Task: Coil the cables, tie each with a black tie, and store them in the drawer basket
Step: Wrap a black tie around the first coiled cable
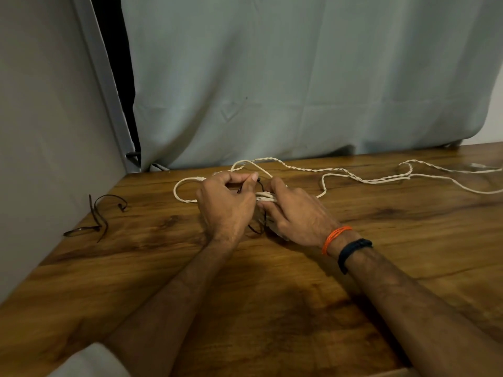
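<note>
A white cable coil (265, 197) lies bunched between my two hands on the wooden table (272, 308). My right hand (294, 213) presses and grips the coil. A thin black tie (260, 183) loops over the bundle, and my left hand (226, 205) pinches one end of it between thumb and forefinger. Part of the tie also shows below the hands. More white cable (367, 178), partly twisted, trails loose across the table to the right edge. One loop of cable (179, 191) sticks out left of my left hand.
Spare black ties (98, 216) lie at the table's left edge beside a grey panel (54, 131). A pale curtain (299, 77) hangs behind the table. No drawer or basket is in view.
</note>
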